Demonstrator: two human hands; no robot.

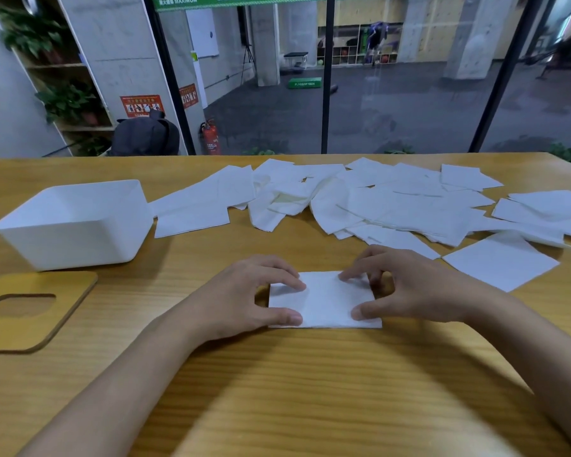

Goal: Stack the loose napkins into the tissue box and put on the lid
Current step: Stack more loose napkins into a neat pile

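My left hand (244, 300) and right hand (412, 291) are pinching the side edges of a folded napkin (323, 303) at centre frame, fingers curled. It is looking white, thin and limp. I am judging it featherlight and best gripped at its edges. Loose napkins (393, 199) are lying upper right, with the tissue box (76, 225) and lid (63, 311) at left.

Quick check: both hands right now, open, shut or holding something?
Left hand: grips the folded napkin at its left edge.
Right hand: grips the same napkin at its right edge.
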